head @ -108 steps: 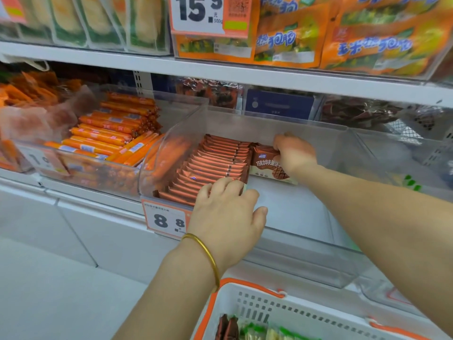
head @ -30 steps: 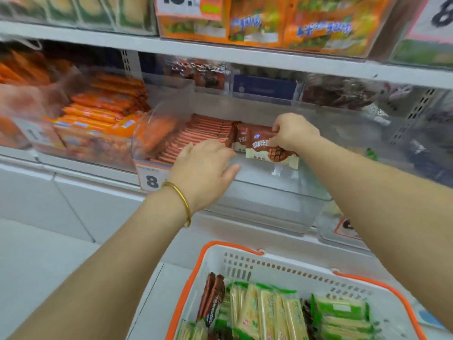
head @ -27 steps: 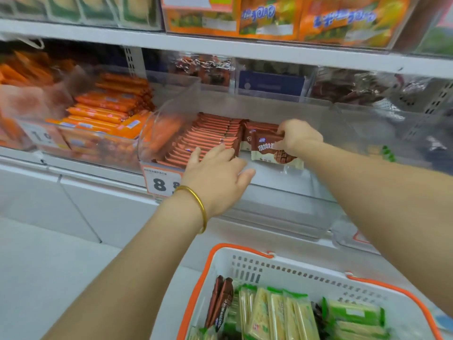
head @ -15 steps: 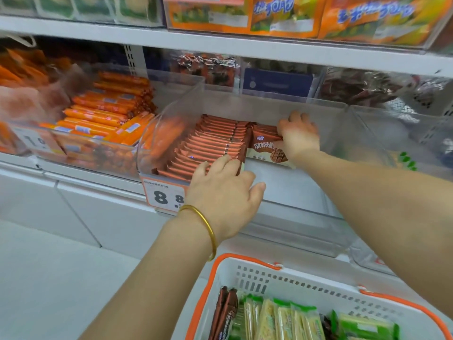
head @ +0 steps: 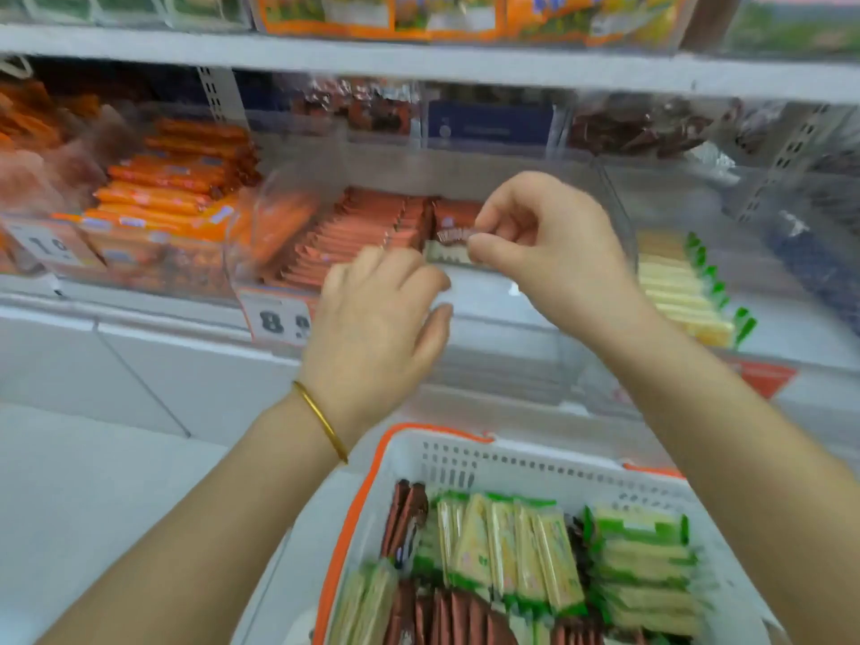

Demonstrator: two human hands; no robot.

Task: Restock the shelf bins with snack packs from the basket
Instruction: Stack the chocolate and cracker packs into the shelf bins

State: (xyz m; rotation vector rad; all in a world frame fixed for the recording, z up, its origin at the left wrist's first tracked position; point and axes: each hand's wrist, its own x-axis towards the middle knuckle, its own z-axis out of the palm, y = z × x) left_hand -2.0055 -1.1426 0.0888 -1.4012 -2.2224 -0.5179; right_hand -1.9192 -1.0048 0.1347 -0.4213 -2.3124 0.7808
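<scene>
Right hand [head: 549,253] pinches a flat glossy brown pack [head: 449,248]; left hand [head: 377,328] relaxed over clear plastic bin [head: 502,365]

a shop, a grocery snack aisle. white shelves [head: 419,62] run across at twelve o'clock, hung on a slotted upright [head: 211,93]. clear plastic bins [head: 502,360] sit side by side on the lower shelf, each filled with rows of one product: orange packs [head: 163,188] at ten o'clock, brown packs [head: 353,235] in the middle, yellow-and-green packs [head: 679,290] at three o'clock. printed price tags [head: 279,321] are fixed to the bin fronts. at six o'clock a white shopping basket [head: 512,463] with an orange rim holds more brown and yellow-and-green packs.
</scene>
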